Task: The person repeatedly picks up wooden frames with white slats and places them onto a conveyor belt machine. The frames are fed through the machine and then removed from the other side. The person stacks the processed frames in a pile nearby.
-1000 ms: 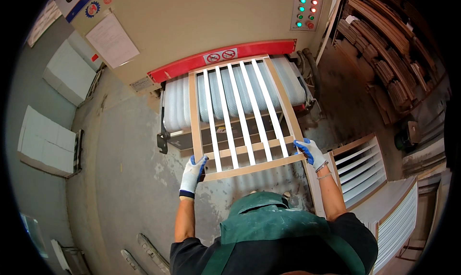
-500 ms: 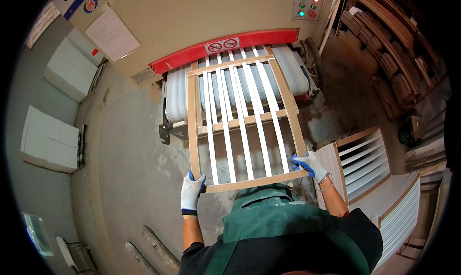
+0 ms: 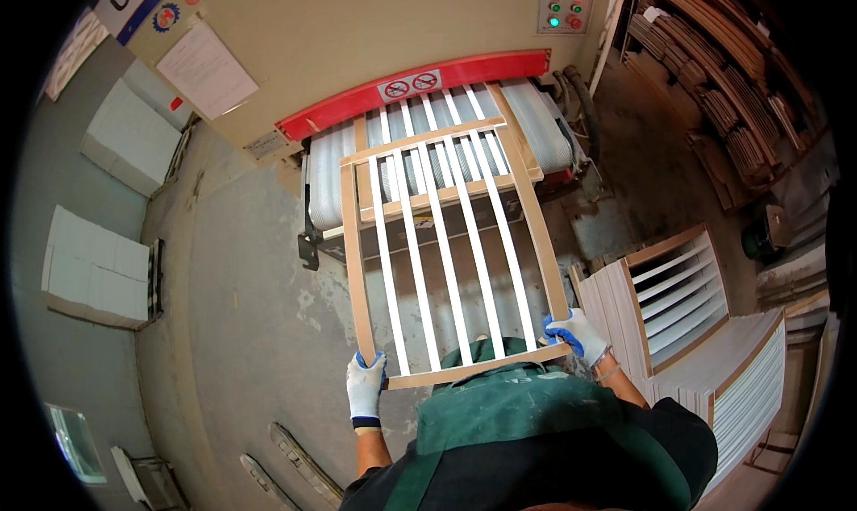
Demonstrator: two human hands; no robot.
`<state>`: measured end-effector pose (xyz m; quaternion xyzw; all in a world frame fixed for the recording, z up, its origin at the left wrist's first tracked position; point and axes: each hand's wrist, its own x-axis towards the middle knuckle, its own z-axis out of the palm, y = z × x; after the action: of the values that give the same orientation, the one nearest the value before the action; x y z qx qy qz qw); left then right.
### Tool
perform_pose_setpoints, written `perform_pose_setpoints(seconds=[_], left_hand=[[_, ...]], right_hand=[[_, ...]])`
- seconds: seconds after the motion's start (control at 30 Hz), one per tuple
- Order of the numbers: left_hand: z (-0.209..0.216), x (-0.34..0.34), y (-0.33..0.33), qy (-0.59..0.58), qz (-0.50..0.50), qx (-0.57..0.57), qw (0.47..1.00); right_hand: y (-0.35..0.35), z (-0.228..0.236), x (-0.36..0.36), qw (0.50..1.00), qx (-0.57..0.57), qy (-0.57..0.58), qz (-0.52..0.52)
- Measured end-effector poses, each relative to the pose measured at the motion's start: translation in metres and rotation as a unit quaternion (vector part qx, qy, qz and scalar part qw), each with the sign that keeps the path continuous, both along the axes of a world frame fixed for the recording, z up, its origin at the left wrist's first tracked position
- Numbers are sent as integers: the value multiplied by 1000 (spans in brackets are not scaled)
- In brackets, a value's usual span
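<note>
Both my hands wear white gloves with blue palms. My left hand (image 3: 365, 388) is closed around the near left corner of a slatted frame (image 3: 538, 234), which has brown edges and white slats. At its near right corner, my right hand (image 3: 580, 335) grips the same frame. The held frame slants from my waist up to the machine's conveyor (image 3: 323, 172). Its far end overlaps a second slatted frame (image 3: 525, 145), which lies on the conveyor and runs back under a red bar (image 3: 344, 102). My fingertips are partly hidden beneath the frame.
Stacked slatted frames (image 3: 616, 310) stand close by on my right. A lit button panel (image 3: 564, 2) is on the beige machine. White stacks (image 3: 98, 265) sit along the left wall, pallet-jack forks (image 3: 303, 466) at lower left. Piled brown strips (image 3: 714, 74) fill the far right.
The held frame has come back toward me, away from the machine, with both hands still on it. More of the second frame beneath now shows at the conveyor.
</note>
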<state>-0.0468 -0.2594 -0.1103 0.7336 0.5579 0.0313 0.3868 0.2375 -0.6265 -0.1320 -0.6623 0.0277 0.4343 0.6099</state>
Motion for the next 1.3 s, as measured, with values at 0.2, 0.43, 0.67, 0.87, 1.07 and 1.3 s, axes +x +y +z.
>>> perform_pose_setpoints(seconds=[0.2, 0.43, 0.67, 0.87, 1.07, 1.3], left_hand=[[-26, -17, 2, -38, 21, -19, 999], [-18, -14, -3, -51, 28, -35, 998], [-4, -9, -7, -43, 23, -32, 998], [-9, -11, -4, -50, 20, -26, 998], [-4, -4, -2, -26, 11, -8, 1000], [-30, -12, 8, -31, 19, -35, 999]], right_hand=[[1, -4, -9, 999, 13, 26, -24], [0, -14, -17, 999, -8, 19, -46], [-1, -24, -18, 999, -32, -2, -40], [0, -33, -19, 998, -30, -3, -50], [4, -28, -17, 998, -28, 15, -57], [6, -33, -11, 999, -34, -9, -38]])
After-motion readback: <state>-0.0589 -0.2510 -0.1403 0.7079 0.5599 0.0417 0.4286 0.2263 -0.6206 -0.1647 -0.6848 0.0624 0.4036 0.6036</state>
